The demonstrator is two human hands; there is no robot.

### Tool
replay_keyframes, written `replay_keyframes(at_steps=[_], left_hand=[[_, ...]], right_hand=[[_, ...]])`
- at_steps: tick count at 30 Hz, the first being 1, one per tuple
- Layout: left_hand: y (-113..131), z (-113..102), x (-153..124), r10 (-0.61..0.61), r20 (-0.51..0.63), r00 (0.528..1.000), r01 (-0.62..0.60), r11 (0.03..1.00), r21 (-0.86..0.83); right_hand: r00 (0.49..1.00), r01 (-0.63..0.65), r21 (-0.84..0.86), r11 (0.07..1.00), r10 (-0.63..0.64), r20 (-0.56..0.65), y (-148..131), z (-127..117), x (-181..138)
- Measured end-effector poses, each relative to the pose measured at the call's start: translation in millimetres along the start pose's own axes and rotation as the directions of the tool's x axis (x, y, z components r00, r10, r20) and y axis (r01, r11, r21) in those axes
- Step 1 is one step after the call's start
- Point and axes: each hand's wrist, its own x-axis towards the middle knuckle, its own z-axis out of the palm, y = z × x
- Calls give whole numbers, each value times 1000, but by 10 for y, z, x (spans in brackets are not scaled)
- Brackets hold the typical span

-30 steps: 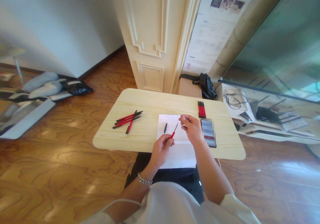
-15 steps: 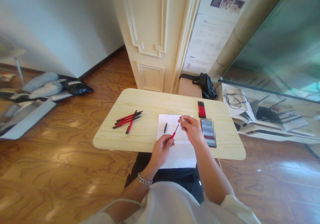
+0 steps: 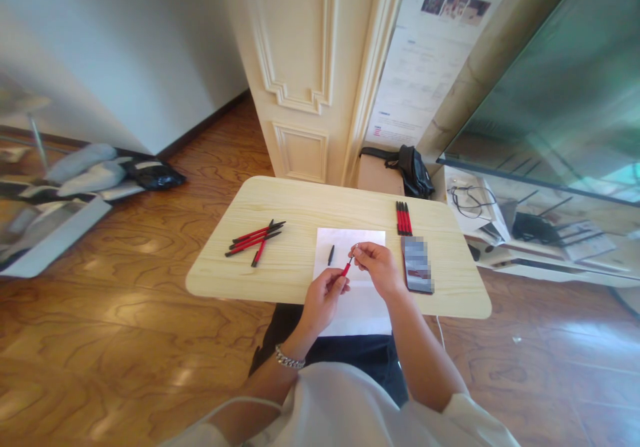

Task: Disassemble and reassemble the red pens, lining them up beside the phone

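My left hand (image 3: 323,298) is closed around a red pen barrel (image 3: 345,270), its open end pointing up and to the right. Between the fingertips of my right hand (image 3: 379,268) is a thin dark pen refill (image 3: 351,260), its lower part hidden inside the barrel. Both hands are over a sheet of white paper (image 3: 359,304). On that paper, beyond my left hand, lies a small black pen part (image 3: 331,255). Several red and black pens (image 3: 254,240) lie in a loose pile on the left of the table. More red pens (image 3: 404,218) are lined up side by side at the back right.
The pale wooden table (image 3: 295,200) has rounded corners. Right of my right hand lies a phone (image 3: 417,265). A black bag (image 3: 415,172) sits on a box behind the table. A cabinet with cables (image 3: 470,200) stands to the right, under a large screen (image 3: 560,94).
My right hand has moved down and left towards my left hand, and less of the refill shows above the red barrel. My left hand has stayed in place.
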Motion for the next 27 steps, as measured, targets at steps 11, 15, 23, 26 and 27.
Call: replay_keyframes(at_steps=[11, 15, 23, 26, 27], left_hand=[[19, 24, -24, -30, 39, 999, 31, 999, -10], [13, 2, -28, -14, 16, 1000, 15, 999, -28], [15, -162, -86, 26, -62, 998, -26, 1000, -6], [16, -199, -96, 27, -76, 997, -27, 1000, 6], [18, -203, -96, 27, -79, 997, -27, 1000, 7]], right_hand=[[1000, 10, 6, 1000, -10, -2, 89, 1, -3], [999, 11, 13, 1000, -12, 46, 102, -2, 10], [1000, -11, -618, 786, -7, -27, 266, 91, 339], [993, -113, -862, 494, 69, -91, 286, 257, 450], [991, -132, -898, 419, 90, -103, 288, 308, 476]])
